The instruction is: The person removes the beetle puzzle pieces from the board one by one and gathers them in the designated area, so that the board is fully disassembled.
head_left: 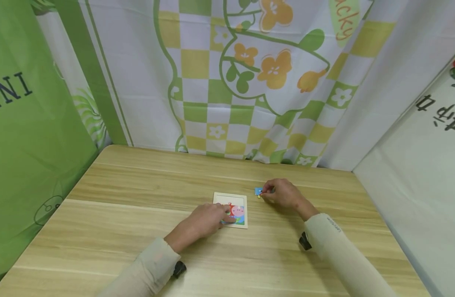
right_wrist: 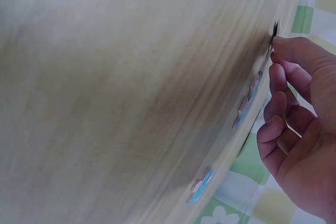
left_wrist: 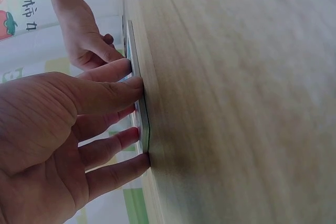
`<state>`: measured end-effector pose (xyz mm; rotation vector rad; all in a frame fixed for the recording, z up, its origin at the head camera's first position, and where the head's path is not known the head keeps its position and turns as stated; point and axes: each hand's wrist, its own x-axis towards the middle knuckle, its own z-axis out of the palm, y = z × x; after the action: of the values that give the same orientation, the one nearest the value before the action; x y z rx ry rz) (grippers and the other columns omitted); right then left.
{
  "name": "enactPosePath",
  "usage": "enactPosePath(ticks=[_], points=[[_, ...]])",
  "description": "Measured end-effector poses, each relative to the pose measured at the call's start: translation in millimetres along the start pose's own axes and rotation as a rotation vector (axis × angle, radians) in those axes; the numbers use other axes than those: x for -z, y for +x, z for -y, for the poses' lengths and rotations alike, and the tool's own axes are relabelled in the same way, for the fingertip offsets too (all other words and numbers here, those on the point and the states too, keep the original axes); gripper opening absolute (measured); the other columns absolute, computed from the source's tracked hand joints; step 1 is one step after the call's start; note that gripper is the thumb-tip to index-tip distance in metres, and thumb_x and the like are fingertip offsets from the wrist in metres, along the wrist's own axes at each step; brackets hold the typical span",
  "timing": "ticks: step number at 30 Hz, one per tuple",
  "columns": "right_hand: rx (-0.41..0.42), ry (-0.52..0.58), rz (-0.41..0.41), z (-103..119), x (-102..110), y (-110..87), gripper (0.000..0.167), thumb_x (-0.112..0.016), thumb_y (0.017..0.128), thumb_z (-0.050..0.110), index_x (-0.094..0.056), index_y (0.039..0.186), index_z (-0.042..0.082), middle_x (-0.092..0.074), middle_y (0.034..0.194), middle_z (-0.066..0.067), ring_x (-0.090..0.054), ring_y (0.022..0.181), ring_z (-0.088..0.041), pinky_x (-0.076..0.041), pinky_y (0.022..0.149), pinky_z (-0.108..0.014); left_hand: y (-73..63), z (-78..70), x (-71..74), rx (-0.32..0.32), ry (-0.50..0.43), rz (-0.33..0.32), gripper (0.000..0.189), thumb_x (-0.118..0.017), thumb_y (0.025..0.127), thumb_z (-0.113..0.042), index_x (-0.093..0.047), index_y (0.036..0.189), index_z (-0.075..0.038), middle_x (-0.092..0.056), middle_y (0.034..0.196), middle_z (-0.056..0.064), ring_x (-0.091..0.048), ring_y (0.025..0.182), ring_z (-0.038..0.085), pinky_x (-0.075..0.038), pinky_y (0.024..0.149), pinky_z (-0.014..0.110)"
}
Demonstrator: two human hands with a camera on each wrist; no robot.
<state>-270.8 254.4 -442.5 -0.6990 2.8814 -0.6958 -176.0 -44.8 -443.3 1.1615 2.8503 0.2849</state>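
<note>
The puzzle tray (head_left: pixel 232 199), partly filled, is laid flat on the bench (head_left: pixel 145 181). It is touched by the left hand (head_left: pixel 208 218), fingers extended. A small piece (right_wrist: pixel 276 28) is pinched by the right hand (head_left: pixel 284 194), beside the tray; two loose pieces (right_wrist: pixel 247 100) are located nearby.
</note>
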Motion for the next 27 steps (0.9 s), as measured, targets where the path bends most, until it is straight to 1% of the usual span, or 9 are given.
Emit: enactPosePath(ticks=[10, 16, 22, 25, 27], points=[[-0.012, -0.037, 0.009, 1, -2, -0.6, 0.006, -0.078, 0.093, 0.018, -0.074, 0.089, 0.016, -0.066, 0.082, 0.008, -0.058, 0.074, -0.010, -0.050, 0.071, -0.035, -0.2, -1.0, 1.2, 0.009, -0.028, 0.001, 0.037, -0.076, 0.094, -0.009, -0.077, 0.126, -0.027, -0.061, 0.143, 0.004, -0.062, 0.123, 0.024, -0.055, 0.092, 0.039], [-0.005, -0.043, 0.003, 2, -2, -1.5, 0.007, -0.078, 0.093, 0.021, -0.073, 0.090, 0.016, -0.066, 0.082, 0.008, -0.058, 0.074, -0.010, -0.051, 0.070, -0.035, 0.2, -1.0, 0.2, 0.015, -0.022, 0.007, 0.036, -0.076, 0.094, -0.010, -0.077, 0.126, -0.027, -0.061, 0.143, 0.003, -0.062, 0.123, 0.023, -0.055, 0.093, 0.038], [0.006, -0.032, -0.006, 16, -2, -3.9, 0.006, -0.076, 0.094, 0.020, -0.074, 0.094, 0.015, -0.067, 0.085, 0.008, -0.059, 0.075, -0.011, -0.052, 0.070, -0.036, 1.2, -0.3, -0.2, 0.025, -0.024, 0.017, 0.037, -0.076, 0.094, -0.012, -0.076, 0.127, -0.028, -0.060, 0.144, 0.002, -0.061, 0.124, 0.022, -0.055, 0.093, 0.037], [0.029, -0.023, -0.003, 26, -5, -4.5, 0.006, -0.077, 0.094, 0.020, -0.074, 0.095, 0.015, -0.067, 0.087, 0.008, -0.060, 0.078, -0.010, -0.052, 0.073, -0.035, 1.6, 0.0, -0.3, 0.031, -0.028, 0.022, 0.038, -0.075, 0.095, -0.011, -0.076, 0.128, -0.029, -0.059, 0.145, 0.002, -0.061, 0.125, 0.021, -0.055, 0.093, 0.037], [0.061, -0.028, -0.005, 31, -8, -5.4, 0.006, -0.078, 0.093, 0.019, -0.074, 0.094, 0.015, -0.067, 0.087, 0.009, -0.060, 0.078, -0.009, -0.052, 0.073, -0.034, 1.6, 0.2, -0.3, 0.032, -0.031, 0.022, 0.038, -0.075, 0.094, -0.011, -0.076, 0.128, -0.029, -0.059, 0.145, 0.002, -0.061, 0.125, 0.021, -0.055, 0.092, 0.037]])
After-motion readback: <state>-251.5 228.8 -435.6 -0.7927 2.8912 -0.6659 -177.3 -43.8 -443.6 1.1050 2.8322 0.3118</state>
